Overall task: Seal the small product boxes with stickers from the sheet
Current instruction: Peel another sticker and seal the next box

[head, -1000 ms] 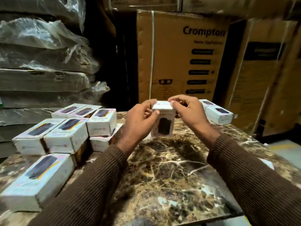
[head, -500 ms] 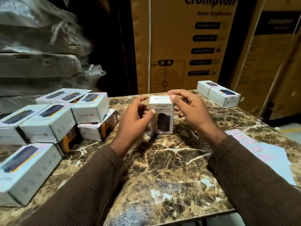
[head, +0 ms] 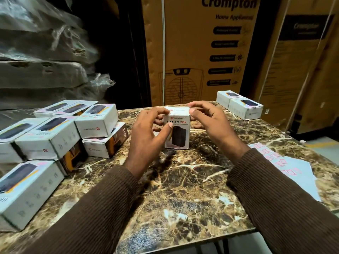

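Observation:
A small white product box (head: pixel 178 132) marked "HALLEY 20K" stands upright on the marble table (head: pixel 183 189), in the middle. My left hand (head: pixel 146 138) grips its left side, thumb on the front face and fingers curled behind. My right hand (head: pixel 211 123) holds its top right corner, with fingertips on the top flap. The sticker sheet (head: pixel 289 167), pale blue with pink stickers, lies flat on the table at the right, past my right forearm. I cannot make out a sticker on the held box.
Several white product boxes (head: pixel 55 136) are stacked along the table's left side. Two more boxes (head: pixel 242 105) sit at the far right corner. Tall Crompton cartons (head: pixel 201 52) stand behind the table, and plastic-wrapped bundles (head: pixel 42 61) at the back left.
The camera has tilted down and come closer, bringing the sticker sheet into view. Both hands stay on the upright box, with the fingers shifted slightly on its top.

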Demonstrator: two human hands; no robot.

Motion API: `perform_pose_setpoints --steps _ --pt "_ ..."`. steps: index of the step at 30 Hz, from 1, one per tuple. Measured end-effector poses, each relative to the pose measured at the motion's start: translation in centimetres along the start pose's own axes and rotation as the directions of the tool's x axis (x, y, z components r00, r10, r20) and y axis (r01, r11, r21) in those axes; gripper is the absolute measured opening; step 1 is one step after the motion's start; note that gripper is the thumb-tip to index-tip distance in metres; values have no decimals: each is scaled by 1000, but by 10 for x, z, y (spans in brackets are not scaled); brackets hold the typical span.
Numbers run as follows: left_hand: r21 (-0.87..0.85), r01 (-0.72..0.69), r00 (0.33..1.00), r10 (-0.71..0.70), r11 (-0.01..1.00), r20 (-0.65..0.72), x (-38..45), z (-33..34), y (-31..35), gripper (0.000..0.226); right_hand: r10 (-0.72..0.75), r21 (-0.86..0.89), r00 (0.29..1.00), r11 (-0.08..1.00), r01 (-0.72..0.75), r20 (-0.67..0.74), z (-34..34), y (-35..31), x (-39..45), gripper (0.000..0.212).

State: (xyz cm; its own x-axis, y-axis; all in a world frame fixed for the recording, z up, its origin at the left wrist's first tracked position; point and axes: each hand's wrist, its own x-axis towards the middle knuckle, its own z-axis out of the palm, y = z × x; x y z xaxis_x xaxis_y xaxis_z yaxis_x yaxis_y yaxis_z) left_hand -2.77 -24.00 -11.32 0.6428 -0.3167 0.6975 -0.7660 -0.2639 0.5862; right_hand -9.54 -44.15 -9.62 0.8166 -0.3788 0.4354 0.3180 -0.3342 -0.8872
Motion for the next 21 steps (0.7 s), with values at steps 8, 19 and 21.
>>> perform_pose_setpoints --steps 8,19,21 --pt "24 11 1000 -11 1000 18 0 3 -1 44 -36 -33 999 999 36 -19 2 -1 -2 15" --pt "1 14 999 -14 1000 42 -1 2 5 63 -9 28 1000 1000 8 22 6 -7 -9 16" --pt "5 19 998 -19 1000 59 0 2 4 60 11 67 1000 998 -12 22 6 -7 -9 15"
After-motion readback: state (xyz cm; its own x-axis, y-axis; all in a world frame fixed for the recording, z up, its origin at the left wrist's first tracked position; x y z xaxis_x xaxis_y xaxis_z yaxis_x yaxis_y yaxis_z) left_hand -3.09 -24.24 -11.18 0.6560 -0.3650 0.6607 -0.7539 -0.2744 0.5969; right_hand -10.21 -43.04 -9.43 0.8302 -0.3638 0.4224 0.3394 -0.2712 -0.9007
